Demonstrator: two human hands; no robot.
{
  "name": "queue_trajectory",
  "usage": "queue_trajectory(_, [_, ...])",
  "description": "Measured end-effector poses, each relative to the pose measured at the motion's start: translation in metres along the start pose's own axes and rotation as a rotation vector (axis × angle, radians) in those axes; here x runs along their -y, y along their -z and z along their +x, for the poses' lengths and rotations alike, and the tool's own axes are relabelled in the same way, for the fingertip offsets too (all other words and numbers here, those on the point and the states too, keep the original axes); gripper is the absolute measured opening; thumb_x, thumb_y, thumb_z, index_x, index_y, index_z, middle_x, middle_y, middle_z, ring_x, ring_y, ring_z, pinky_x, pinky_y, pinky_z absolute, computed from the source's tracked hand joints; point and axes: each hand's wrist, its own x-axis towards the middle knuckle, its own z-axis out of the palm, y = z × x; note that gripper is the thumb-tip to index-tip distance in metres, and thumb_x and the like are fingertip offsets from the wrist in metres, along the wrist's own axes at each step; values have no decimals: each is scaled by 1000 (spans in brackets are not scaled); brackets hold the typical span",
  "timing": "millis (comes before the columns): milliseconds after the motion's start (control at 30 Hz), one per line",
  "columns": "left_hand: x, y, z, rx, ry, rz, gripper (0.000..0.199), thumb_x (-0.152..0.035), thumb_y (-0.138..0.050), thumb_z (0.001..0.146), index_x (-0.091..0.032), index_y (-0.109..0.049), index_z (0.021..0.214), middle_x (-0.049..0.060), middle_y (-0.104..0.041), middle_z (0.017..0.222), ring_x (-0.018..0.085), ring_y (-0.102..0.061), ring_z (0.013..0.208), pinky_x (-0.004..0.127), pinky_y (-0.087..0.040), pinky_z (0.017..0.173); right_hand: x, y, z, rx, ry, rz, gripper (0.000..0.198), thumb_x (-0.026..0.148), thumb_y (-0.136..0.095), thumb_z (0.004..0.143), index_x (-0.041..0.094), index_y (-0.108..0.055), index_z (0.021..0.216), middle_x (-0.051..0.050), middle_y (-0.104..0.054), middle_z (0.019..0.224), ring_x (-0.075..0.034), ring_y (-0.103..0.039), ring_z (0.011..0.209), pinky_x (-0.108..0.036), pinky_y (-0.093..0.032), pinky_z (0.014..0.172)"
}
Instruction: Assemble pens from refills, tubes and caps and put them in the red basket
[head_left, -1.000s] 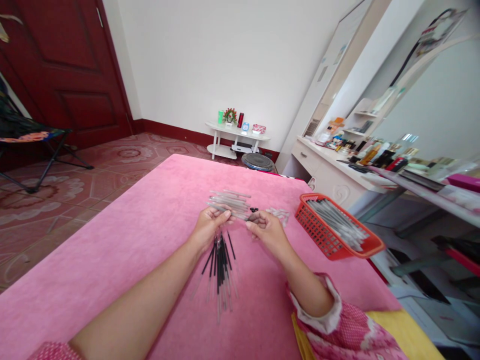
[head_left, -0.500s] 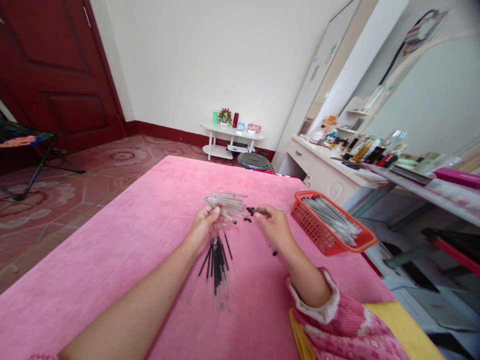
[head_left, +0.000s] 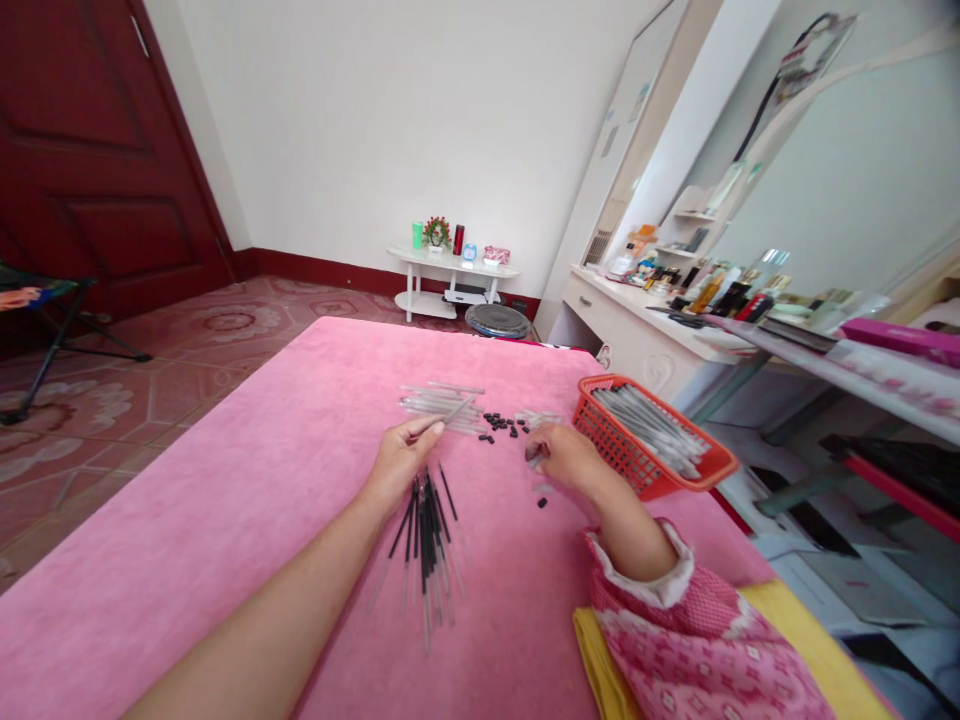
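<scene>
My left hand (head_left: 403, 455) pinches a clear pen barrel (head_left: 460, 408), which points up and to the right. Just past that hand, a bundle of similar clear barrels (head_left: 431, 402) lies on the pink cloth. Below it, black-and-clear pen refills (head_left: 426, 530) are fanned out. My right hand (head_left: 568, 456) is down near the cloth, its fingers closed on something small that I cannot make out. Several small black plugs (head_left: 496, 421) are scattered between my hands. Small clear pieces (head_left: 534, 417) lie just beyond my right hand, and a lone black plug (head_left: 542, 503) sits nearer me.
A red-orange basket (head_left: 611, 440) full of clear pens (head_left: 652, 430) stands at the table's right. Yellow cloth (head_left: 592, 655) lies under my right sleeve. Beyond the pink-covered table (head_left: 300, 400) are a low white stand (head_left: 450, 262) and, on the right, a dressing table (head_left: 652, 330) with bottles.
My right hand has moved right and down, away from the black plugs, and more plugs show there. The barrel in my left hand has swung from pointing down-right to pointing up-right.
</scene>
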Motion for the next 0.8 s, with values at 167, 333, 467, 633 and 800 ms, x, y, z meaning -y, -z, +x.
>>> queue_trajectory(167, [3,1,2,83,-133,284,31,-34,-69,69,-14,-72,92,9,-71,98,24,-63,95,36,-43,90,27,-3,7,-202,-92,427,14,18,-64,61,17,-66,74,0,-63,64,-11,-54,54,-22,-42,50])
queue_trajectory(333, [1,-2,-2,220,-152,363,30,-33,-63,75,-13,-70,95,9,-70,100,24,-63,95,36,-44,90,53,-9,7,-320,-191,978,33,36,-70,64,16,-62,89,-5,-68,74,-15,-64,62,-26,-53,56])
queue_trajectory(467, [0,-5,-4,258,-166,363,27,-32,-62,76,-14,-71,95,8,-71,99,23,-64,94,35,-45,89,58,-12,5,-346,-242,1107,36,39,-74,60,15,-61,85,-6,-70,77,-16,-67,64,-27,-55,58])
queue_trajectory(633, [-1,-6,-5,284,-172,354,27,-33,-63,75,-15,-71,93,7,-71,93,22,-63,92,33,-45,87,60,-13,4,-296,-248,1101,39,42,-76,58,15,-62,82,-7,-71,77,-18,-67,65,-29,-55,59])
queue_trajectory(800, [-4,-6,-7,244,-70,330,33,-42,-61,76,-12,-72,85,1,-61,57,13,-54,55,23,-42,54,62,-12,5,-231,-183,1035,33,37,-76,58,16,-62,79,-5,-70,71,-18,-66,60,-28,-53,55])
